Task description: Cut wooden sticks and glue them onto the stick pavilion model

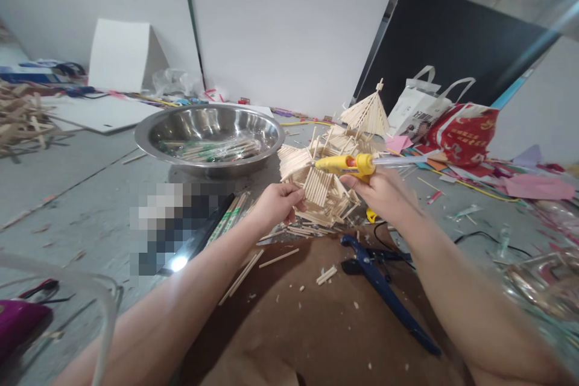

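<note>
Brown cardboard point(280, 325) is lying closest to the camera, right in front of the stick model point(328, 190). Both forearms are crossing over it and little wood offcuts are sitting on top.

Going from the left, a heap of wooden scraps point(20, 117) is piling up way off to the left of the stick model. A steel bowl point(208, 132) is sitting just behind and left of it, holding what look like wrapped chopsticks point(217, 149). A few loose sticks point(228, 220) are lying just left of the stick model, beside the wrist.

The left hand point(274, 205) is gripping the stick model's lower left edge, fingers curled around the sticks. The stick model itself is standing on the grey surface at the cardboard's far edge, and a pointed stick roof point(367, 111) is rising at its back right.

The right hand point(384, 193) is clenching a yellow glue gun point(346, 164) against the stick model's right side, nozzle pointing left into the sticks. A clear glue stick point(400, 160) is poking out of the gun's back end.

Blue-handled cutters point(384, 289) are lying in front and right of the stick model, under the right forearm. A white bag point(418, 105) and a red bag point(465, 132) are sitting behind and right of it, and pink paper point(538, 187) is lying far off to its right.
</note>
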The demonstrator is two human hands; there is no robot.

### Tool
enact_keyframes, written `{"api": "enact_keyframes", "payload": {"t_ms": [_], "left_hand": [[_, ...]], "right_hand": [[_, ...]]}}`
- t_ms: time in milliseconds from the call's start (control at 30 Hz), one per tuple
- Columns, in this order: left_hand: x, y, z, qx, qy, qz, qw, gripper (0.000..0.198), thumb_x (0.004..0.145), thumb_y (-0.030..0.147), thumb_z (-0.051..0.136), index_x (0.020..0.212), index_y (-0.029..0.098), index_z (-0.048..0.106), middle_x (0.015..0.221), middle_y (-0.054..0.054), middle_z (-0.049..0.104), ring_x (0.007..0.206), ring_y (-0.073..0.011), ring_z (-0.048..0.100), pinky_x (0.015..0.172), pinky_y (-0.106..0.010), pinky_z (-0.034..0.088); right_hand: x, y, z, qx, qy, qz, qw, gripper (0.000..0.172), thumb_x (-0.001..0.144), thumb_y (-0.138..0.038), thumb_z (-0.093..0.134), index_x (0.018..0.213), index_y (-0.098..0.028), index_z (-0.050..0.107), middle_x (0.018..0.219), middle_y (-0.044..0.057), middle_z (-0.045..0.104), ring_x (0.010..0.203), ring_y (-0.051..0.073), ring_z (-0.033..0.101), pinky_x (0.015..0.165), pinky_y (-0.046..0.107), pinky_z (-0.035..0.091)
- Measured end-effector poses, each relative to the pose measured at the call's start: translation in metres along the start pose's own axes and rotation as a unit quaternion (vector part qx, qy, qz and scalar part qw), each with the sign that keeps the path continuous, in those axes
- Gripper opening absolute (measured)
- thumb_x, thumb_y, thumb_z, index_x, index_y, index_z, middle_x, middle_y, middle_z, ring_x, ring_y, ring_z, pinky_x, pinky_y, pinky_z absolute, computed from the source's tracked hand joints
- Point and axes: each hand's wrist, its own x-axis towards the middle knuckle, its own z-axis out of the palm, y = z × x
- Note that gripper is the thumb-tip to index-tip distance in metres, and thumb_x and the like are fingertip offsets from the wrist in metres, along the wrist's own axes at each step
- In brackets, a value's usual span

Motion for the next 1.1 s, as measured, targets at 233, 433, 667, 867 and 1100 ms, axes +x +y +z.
{"api": "enact_keyframes", "payload": {"t_ms": [233,433,667,867,1100], "left_hand": [[0.001,-0.001,0.000,-0.014,-0.010,-0.007,1.000,0.021,0.073,0.028,0.046,0.060,0.012,0.051,0.060,-0.001,0.059,0.031,-0.0030,0.043,0.030,-0.016,0.032],[-0.001,0.001,0.000,-0.042,-0.012,-0.031,0.999,0.020,0.073,0.028,0.046,0.062,0.013,0.051,0.061,-0.001,0.061,0.031,-0.0027,0.042,0.031,-0.017,0.032],[0.001,0.002,-0.003,-0.001,-0.010,-0.036,0.999,0.025,0.074,0.034,0.042,0.065,0.013,0.051,0.066,-0.004,0.061,0.031,-0.0039,0.042,0.032,-0.019,0.032],[-0.012,0.026,-0.026,0.314,0.034,0.046,0.948,0.032,0.071,0.040,0.042,0.058,0.015,0.056,0.054,-0.001,0.057,0.037,-0.0049,0.040,0.040,-0.019,0.028],[-0.039,0.035,-0.023,0.570,-0.161,0.049,0.804,0.012,0.059,0.026,0.051,0.060,0.019,0.061,0.063,-0.005,0.061,0.055,-0.0154,0.052,0.052,-0.024,0.035]], "right_hand": [[-0.001,0.000,0.000,0.007,0.000,0.002,1.000,0.040,0.073,-0.052,0.038,0.084,-0.021,0.061,0.073,0.006,0.063,0.070,0.021,0.057,0.055,0.030,0.040],[-0.001,0.000,-0.001,0.006,0.004,-0.009,1.000,0.039,0.074,-0.050,0.039,0.087,-0.021,0.061,0.073,0.006,0.063,0.068,0.020,0.057,0.054,0.029,0.039],[-0.003,-0.001,-0.004,0.006,0.005,-0.004,1.000,0.039,0.074,-0.051,0.038,0.081,-0.021,0.062,0.070,0.007,0.063,0.066,0.021,0.057,0.053,0.029,0.039],[-0.013,0.007,-0.002,0.060,0.041,0.044,0.996,0.045,0.073,-0.054,0.036,0.074,-0.017,0.061,0.063,0.007,0.061,0.064,0.020,0.057,0.052,0.028,0.040],[-0.028,0.013,-0.007,0.123,0.030,0.071,0.989,0.043,0.072,-0.054,0.037,0.076,-0.019,0.061,0.053,0.003,0.057,0.060,0.019,0.057,0.052,0.028,0.041]]}}
